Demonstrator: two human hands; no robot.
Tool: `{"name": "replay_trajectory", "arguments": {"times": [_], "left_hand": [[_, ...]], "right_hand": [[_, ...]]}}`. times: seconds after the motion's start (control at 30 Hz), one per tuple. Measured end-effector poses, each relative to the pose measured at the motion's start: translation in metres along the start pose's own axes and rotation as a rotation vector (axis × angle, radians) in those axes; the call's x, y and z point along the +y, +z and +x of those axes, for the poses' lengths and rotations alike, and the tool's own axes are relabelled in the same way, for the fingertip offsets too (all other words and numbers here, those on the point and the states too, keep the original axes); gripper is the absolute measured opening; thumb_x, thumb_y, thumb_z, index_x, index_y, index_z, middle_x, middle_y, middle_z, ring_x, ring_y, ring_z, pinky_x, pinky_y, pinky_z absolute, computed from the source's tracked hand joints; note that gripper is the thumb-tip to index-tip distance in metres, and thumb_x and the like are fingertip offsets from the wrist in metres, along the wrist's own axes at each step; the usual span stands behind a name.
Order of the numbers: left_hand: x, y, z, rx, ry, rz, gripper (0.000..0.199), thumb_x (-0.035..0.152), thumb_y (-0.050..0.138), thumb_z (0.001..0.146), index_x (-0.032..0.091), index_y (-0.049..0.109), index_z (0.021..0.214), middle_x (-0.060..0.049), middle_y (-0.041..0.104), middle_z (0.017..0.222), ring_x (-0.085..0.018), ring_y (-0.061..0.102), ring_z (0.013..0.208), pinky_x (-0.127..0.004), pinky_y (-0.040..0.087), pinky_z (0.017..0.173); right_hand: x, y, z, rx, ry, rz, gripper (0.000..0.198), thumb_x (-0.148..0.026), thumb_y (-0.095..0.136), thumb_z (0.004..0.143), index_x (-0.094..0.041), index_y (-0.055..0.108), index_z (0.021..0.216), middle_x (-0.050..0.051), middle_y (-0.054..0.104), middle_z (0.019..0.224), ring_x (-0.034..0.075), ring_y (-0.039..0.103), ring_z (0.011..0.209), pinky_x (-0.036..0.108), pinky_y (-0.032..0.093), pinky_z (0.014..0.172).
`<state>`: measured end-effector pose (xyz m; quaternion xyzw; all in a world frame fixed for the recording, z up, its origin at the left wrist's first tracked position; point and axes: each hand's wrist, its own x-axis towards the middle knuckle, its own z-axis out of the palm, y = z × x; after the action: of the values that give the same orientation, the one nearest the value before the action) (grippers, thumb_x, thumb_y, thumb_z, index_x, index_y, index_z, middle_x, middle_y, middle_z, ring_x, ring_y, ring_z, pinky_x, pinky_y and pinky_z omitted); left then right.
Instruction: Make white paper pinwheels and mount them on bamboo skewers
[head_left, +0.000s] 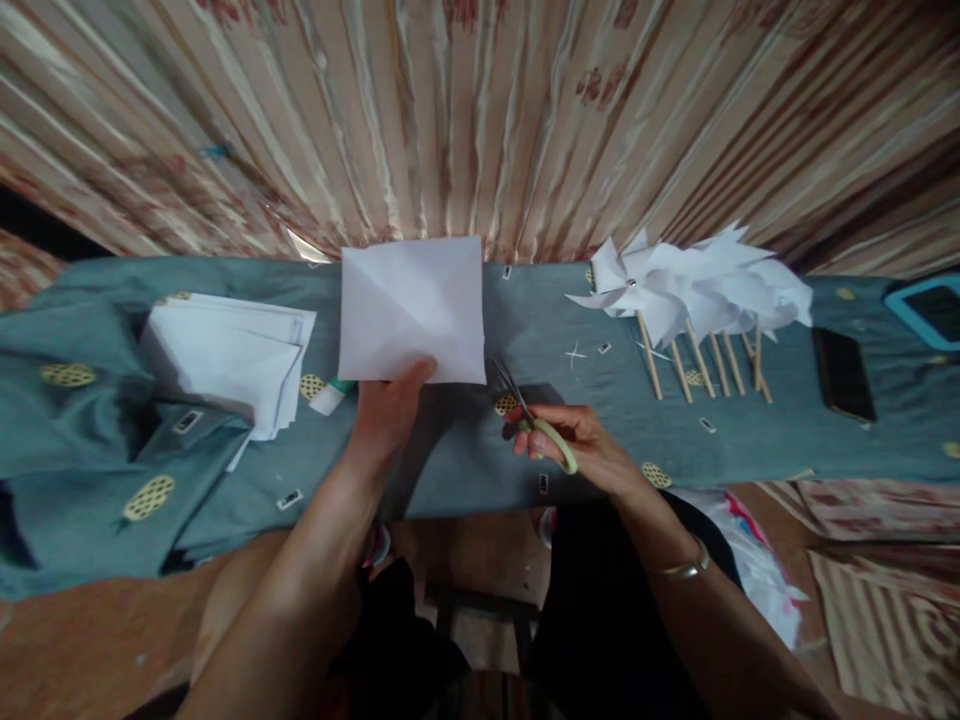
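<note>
A white sheet of paper (412,300) with faint diagonal creases is held up above the cloth-covered table. My left hand (396,400) grips its lower edge, thumb on top and the other fingers hidden beneath. To the right of the sheet, my right hand (577,435) holds a pair of scissors (553,442) with pale yellow-green handles. The blades point up and left toward the sheet's lower right corner, apart from the paper. How far the blades are spread is hard to make out.
Several white paper pinwheels (675,285) on wooden sticks lie at the right. Beyond them are a dark phone (844,372) and a blue-framed device (930,310). A stack of white paper (225,350) lies at the left, near a small white-and-green object (330,397). A pleated curtain (480,130) hangs behind the table.
</note>
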<state>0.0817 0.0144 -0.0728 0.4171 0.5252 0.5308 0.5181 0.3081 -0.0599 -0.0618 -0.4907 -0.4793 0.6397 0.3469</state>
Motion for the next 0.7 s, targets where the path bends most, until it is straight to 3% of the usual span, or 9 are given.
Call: {"name": "replay_trajectory", "arguments": {"times": [0.17, 0.3, 0.7], "left_hand": [[0.014, 0.005, -0.001, 0.019, -0.087, -0.201, 0.025, 0.025, 0.074, 0.058, 0.026, 0.061, 0.079, -0.001, 0.071, 0.087, -0.025, 0.066, 0.099, -0.039, 0.052, 0.097], [0.012, 0.01, -0.004, 0.041, -0.098, -0.2, 0.027, 0.025, 0.077, 0.056, 0.025, 0.062, 0.079, 0.0, 0.071, 0.085, -0.025, 0.066, 0.096, -0.038, 0.051, 0.097], [-0.006, 0.01, -0.008, -0.07, -0.057, -0.18, 0.033, 0.026, 0.076, 0.067, 0.027, 0.068, 0.099, -0.002, 0.074, 0.098, -0.027, 0.064, 0.112, -0.042, 0.044, 0.109]], "right_hand": [[-0.002, -0.008, -0.005, -0.099, 0.08, 0.011, 0.053, -0.055, 0.081, 0.074, -0.014, 0.074, 0.107, 0.002, 0.068, 0.075, 0.012, 0.061, 0.064, 0.029, 0.058, 0.068], [-0.001, -0.006, -0.004, -0.112, 0.126, 0.045, 0.049, -0.047, 0.085, 0.072, -0.012, 0.075, 0.104, 0.001, 0.067, 0.072, 0.011, 0.062, 0.063, 0.029, 0.059, 0.067], [-0.001, -0.002, 0.002, -0.104, 0.128, 0.082, 0.037, -0.038, 0.087, 0.071, -0.015, 0.077, 0.098, -0.001, 0.069, 0.069, 0.009, 0.062, 0.059, 0.022, 0.055, 0.059]]}}
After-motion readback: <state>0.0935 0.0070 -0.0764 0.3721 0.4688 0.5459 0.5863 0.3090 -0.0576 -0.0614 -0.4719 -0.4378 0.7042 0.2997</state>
